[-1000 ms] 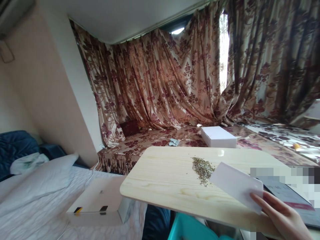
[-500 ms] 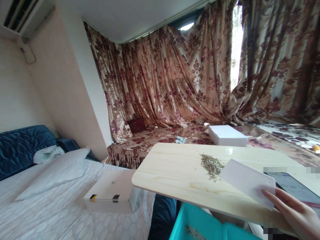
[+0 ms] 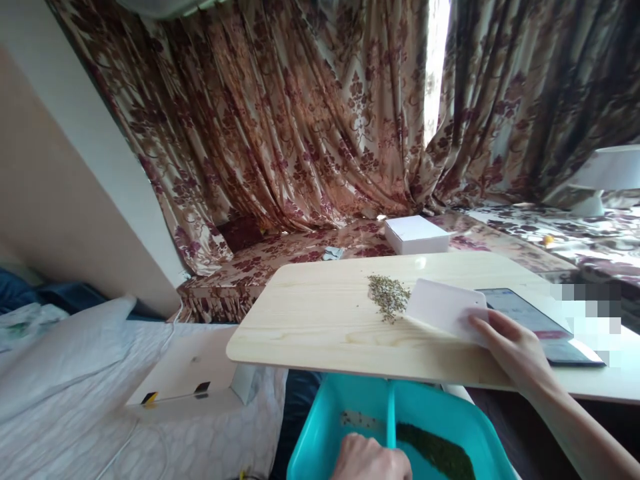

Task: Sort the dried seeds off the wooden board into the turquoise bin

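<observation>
My right hand (image 3: 515, 350) grips a white plastic scraper card (image 3: 445, 310), its edge resting on a light wooden board (image 3: 310, 320) right beside a small heap of green seeds (image 3: 387, 295). My left hand (image 3: 370, 460) shows at the bottom edge, closed around the handle or divider of a turquoise plastic tray (image 3: 320, 433) held under the board's near edge. More dark green seeds (image 3: 435, 453) lie inside the tray.
A tablet or phone (image 3: 535, 323) lies on the board's right side. A white box (image 3: 417, 235) sits on the floral-covered bench behind, under heavy curtains. A flat white box (image 3: 185, 377) rests on the bed at left, next to a pillow (image 3: 60, 353).
The view tilted down, revealing the turquoise tray and my left hand. My right hand brought the scraper closer to the seed heap, now touching its edge.
</observation>
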Available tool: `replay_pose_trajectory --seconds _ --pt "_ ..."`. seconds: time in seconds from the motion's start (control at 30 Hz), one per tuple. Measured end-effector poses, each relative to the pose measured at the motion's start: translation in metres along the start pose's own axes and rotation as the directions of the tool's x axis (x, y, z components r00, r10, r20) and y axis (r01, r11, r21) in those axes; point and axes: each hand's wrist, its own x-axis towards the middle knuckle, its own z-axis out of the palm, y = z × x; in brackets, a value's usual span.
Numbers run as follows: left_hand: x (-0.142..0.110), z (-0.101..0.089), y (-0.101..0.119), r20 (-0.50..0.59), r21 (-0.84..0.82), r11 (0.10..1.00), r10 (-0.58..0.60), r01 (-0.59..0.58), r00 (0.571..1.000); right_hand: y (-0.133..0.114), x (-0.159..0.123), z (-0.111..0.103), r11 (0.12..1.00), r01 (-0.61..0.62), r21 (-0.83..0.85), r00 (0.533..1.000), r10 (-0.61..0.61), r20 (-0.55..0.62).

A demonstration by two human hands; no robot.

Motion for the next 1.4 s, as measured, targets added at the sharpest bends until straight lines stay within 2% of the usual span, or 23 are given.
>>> replay_pose_trajectory --seconds 0.13,0.27,0.4,0.53,0.73,0.97,1.17,1.4 --pt "-0.01 -0.009 0.002 -0.1 0.064 0.996 -0.061 0.067 0.993 0.012 0.008 0.007 0.998 0.063 0.015 0.997 -0.064 0.034" --pt "-0.021 -0.013 0.008 -0.156 0.038 0.998 -0.04 0.046 0.987 0.022 0.011 0.012 0.997 0.08 0.01 0.996 -0.081 0.045" --pt "-0.026 -0.014 0.01 -0.167 0.027 0.999 -0.012 0.017 0.986 0.024 0.008 0.012 0.994 0.106 0.001 0.993 -0.106 0.044" --pt "-0.027 -0.017 0.01 -0.174 0.029 1.0 -0.006 0.011 0.985 0.02 0.005 0.009 0.992 0.127 -0.015 0.986 -0.125 0.115" --pt "-0.027 -0.019 0.01 -0.161 0.029 0.999 -0.009 0.014 0.987 0.024 0.005 0.011 0.991 0.133 0.036 0.982 -0.136 0.127" --pt "-0.026 -0.018 0.01 -0.157 0.03 0.999 -0.018 0.023 0.987 0.03 0.008 0.014 0.986 0.152 0.062 0.966 -0.162 0.2" --pt "-0.03 -0.017 0.008 -0.164 0.014 0.999 -0.046 0.049 0.985 0.023 0.004 0.01 0.989 0.123 0.083 0.978 -0.135 0.157" --pt "-0.031 -0.02 0.008 -0.153 0.006 0.997 -0.076 0.078 0.985 0.017 0.002 0.008 0.988 0.144 0.062 0.972 -0.152 0.18"
